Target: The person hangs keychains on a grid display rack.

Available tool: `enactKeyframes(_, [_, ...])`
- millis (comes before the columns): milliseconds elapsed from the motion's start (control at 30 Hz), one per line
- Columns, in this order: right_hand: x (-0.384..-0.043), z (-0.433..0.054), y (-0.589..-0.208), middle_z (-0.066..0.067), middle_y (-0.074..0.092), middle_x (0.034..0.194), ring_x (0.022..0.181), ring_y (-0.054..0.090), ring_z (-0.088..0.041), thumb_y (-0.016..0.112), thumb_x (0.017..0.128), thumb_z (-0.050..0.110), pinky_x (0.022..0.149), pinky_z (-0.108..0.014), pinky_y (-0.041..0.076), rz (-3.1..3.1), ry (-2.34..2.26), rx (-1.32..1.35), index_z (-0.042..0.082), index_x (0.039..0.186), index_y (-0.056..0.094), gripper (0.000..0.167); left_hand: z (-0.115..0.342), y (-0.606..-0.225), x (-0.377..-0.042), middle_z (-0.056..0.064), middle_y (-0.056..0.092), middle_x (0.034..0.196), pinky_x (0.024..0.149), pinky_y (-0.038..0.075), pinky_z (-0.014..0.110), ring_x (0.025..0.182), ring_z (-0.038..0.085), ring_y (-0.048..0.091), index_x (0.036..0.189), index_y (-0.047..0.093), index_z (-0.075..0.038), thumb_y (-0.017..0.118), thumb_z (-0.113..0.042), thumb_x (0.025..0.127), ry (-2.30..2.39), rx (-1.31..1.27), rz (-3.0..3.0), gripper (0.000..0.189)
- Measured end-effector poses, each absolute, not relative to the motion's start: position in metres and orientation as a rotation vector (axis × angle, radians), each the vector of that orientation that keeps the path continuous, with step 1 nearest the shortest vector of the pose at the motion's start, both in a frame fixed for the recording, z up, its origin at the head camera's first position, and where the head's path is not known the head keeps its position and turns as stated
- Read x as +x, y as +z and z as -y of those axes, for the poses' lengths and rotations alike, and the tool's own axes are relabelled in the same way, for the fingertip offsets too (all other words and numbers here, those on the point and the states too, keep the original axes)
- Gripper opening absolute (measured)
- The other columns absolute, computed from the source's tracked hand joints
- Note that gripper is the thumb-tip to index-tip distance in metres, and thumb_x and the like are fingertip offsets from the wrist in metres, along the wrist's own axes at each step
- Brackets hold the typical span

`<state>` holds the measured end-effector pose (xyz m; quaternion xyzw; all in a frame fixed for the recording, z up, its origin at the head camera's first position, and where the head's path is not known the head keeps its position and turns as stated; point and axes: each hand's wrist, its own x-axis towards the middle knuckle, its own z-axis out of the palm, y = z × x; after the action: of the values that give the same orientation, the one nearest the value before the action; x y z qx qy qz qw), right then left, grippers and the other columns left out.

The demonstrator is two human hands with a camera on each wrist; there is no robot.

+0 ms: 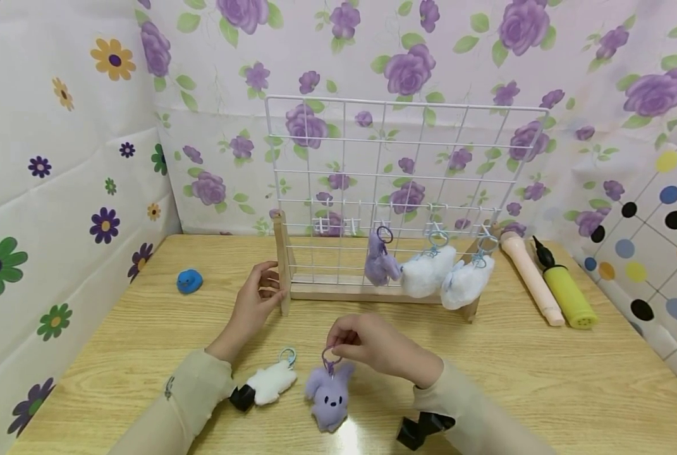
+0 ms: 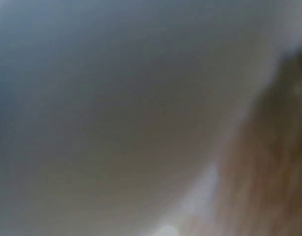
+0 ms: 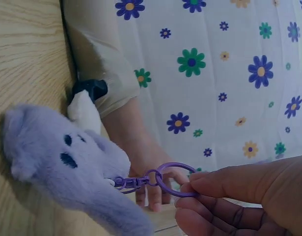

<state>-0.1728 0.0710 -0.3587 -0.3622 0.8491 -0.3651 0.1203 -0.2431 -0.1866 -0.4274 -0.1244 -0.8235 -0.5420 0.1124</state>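
Note:
My right hand (image 1: 375,344) pinches the purple key ring (image 3: 178,179) of a purple plush keychain (image 1: 330,399) between thumb and finger. The plush has long ears and a small dark-eyed face, and lies close to the tabletop. With curled fingers, my left hand (image 1: 255,297) grips the left wooden post (image 1: 283,265) of a white wire grid rack (image 1: 380,139). A white plush keychain (image 1: 272,382) with a light blue ring lies near my left sleeve. The left wrist view is too blurred to make out the hand.
From hooks on the rack hang another purple plush (image 1: 379,265) and two white plushes (image 1: 427,272). Bare white hooks (image 1: 338,225) are left of them. A blue toy (image 1: 189,281) sits at left; a pale pink tube (image 1: 531,278) and a yellow-green pump (image 1: 568,294) lie at right.

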Motion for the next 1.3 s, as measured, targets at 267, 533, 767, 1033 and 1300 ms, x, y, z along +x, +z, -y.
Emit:
enactKeyframes(267, [-0.170,-0.075,-0.338,0.001,0.068,0.083,0.071,0.056,0.003,0.065,0.091,0.010,0.064,-0.017,0.051,-2.517,-1.044,-1.098,0.008,0.093,0.068,0.004,0.189,-0.434,-0.248,0.020,0.056,0.116,0.079,0.052,0.022,0.101,0.031,0.057,0.138,0.041,-0.008,0.065,0.000,0.089,-1.597,-0.383,2.395,0.056])
enactKeyframes(533, [-0.172,-0.078,-0.322,0.001,0.068,0.083,0.072,0.057,0.002,0.066,0.089,0.007,0.065,-0.016,0.052,-2.588,-0.997,-1.131,0.010,0.092,0.068,0.004,0.189,-0.435,-0.249,0.020,0.056,0.117,0.078,0.051,0.018,0.102,0.032,0.057,0.137,0.042,-0.007,0.065,-0.001,0.089,-1.614,-0.379,2.390,0.054])
enactKeyframes(767, [-0.178,-0.083,-0.306,0.001,0.069,0.083,0.073,0.059,0.001,0.065,0.090,0.008,0.065,-0.016,0.052,-2.665,-0.961,-1.150,0.010,0.093,0.069,0.005,0.190,-0.436,-0.250,0.020,0.056,0.116,0.078,0.051,0.019,0.101,0.031,0.057,0.137,0.041,-0.007,0.066,0.001,0.088,-1.599,-0.372,2.398,0.056])
enactKeyframes(1033, [-0.188,-0.085,-0.284,-0.001,0.070,0.082,0.070,0.060,-0.003,0.066,0.090,0.009,0.064,-0.018,0.052,-2.764,-0.963,-1.110,0.009,0.093,0.069,0.004,0.190,-0.435,-0.250,0.020,0.056,0.117,0.078,0.051,0.019,0.102,0.031,0.057,0.138,0.041,-0.007,0.066,0.001,0.088,-1.592,-0.375,2.404,0.056])
enactKeyframes(1300, [-0.199,-0.086,-0.266,-0.004,0.069,0.084,0.072,0.061,-0.008,0.063,0.092,0.008,0.066,-0.022,0.053,-2.833,-0.951,-1.074,0.008,0.093,0.068,0.005,0.189,-0.433,-0.248,0.020,0.056,0.116,0.077,0.051,0.018,0.101,0.031,0.057,0.137,0.041,-0.006,0.066,0.002,0.087,-1.594,-0.376,2.397,0.057])
